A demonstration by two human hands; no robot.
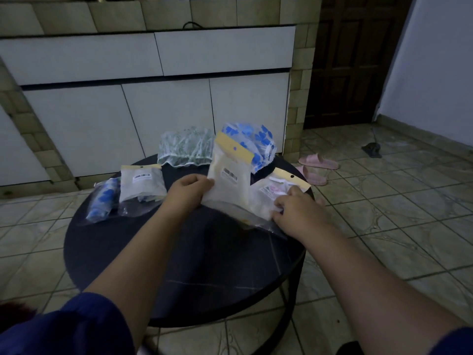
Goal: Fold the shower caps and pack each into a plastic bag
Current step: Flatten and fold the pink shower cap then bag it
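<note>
Over round table point(122, 252), both hands point(190, 189) point(294, 211) pinch plastic bag point(230, 180) between them.

You stand over a round dark tabletop point(184, 278) in dim light, on a floor point(399, 226) of pale patterned tiles. At twelve o'clock runs a tiled counter with white cabinet doors point(163, 116). At two o'clock a dark wooden door point(353, 57); pink slippers point(318, 162) lie near it.
</note>
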